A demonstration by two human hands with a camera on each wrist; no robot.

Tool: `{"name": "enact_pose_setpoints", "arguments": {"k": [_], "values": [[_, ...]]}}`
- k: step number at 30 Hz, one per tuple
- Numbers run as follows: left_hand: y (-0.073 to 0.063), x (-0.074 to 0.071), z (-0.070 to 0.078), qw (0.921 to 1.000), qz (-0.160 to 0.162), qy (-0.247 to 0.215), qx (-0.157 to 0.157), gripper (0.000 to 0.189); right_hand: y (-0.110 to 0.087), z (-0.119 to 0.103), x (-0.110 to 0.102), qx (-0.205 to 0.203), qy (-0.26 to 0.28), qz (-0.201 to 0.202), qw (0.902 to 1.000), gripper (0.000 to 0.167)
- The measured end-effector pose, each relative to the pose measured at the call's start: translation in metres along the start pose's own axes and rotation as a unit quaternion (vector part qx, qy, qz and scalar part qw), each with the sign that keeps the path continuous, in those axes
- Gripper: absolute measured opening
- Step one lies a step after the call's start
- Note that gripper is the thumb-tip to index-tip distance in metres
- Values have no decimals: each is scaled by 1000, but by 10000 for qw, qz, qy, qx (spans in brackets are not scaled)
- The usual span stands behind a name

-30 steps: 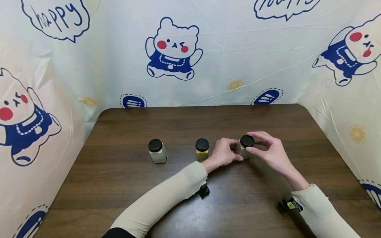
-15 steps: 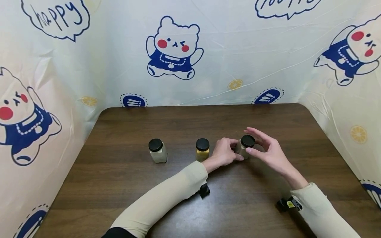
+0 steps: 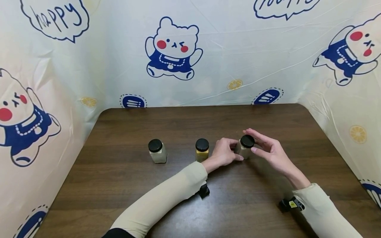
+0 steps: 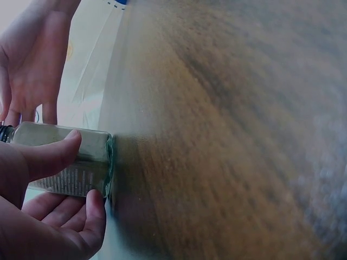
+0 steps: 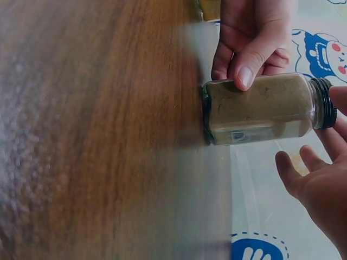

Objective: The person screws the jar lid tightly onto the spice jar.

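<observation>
My left hand (image 3: 224, 152) grips the body of an upright square glass spice jar (image 5: 260, 108) with greyish-brown powder inside. Its thumb lies along the glass in the left wrist view, and the jar's base is at the table. Around the black screw lid (image 3: 247, 141) my right hand (image 3: 272, 153) is spread, fingers behind the lid and thumb at its near right side. Seen from the right wrist, these fingers stand loosely apart right at the lid's ridged edge. Left of the hands stands a jar of yellow powder (image 3: 202, 154), its lower part partly behind the left wrist.
A third black-lidded jar with pale contents (image 3: 158, 155) stands farther left on the brown wooden table (image 3: 125, 185). A printed cloth (image 3: 220, 59) with cartoon bears hangs behind the table and along both sides.
The right fingers have loosened from the lid; the thumb has drawn back to the right and the fingertips have shifted left behind the lid. The left hand and the jars have stayed put.
</observation>
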State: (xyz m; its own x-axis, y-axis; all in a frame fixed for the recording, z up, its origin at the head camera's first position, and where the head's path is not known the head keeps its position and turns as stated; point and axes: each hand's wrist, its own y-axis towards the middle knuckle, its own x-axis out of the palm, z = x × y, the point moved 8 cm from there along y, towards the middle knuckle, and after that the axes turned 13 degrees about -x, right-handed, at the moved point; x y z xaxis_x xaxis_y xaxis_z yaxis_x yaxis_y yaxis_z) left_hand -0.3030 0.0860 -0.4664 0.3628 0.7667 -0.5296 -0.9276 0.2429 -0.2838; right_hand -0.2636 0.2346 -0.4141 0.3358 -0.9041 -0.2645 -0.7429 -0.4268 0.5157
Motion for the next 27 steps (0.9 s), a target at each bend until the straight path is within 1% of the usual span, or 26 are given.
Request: {"name": "enact_pose_setpoints", "arguments": {"k": [11, 18, 27], "values": [[0, 0, 1, 10000, 7, 1, 4, 53, 0, 1, -2, 217, -143, 57, 9996, 50], [1, 0, 1, 10000, 15, 17, 34, 53, -1, 3, -3, 241, -300, 15, 9993, 47], [0, 0, 0, 10000, 2, -11, -60, 53, -3, 7, -5, 288, -471, 110, 9984, 45]]}}
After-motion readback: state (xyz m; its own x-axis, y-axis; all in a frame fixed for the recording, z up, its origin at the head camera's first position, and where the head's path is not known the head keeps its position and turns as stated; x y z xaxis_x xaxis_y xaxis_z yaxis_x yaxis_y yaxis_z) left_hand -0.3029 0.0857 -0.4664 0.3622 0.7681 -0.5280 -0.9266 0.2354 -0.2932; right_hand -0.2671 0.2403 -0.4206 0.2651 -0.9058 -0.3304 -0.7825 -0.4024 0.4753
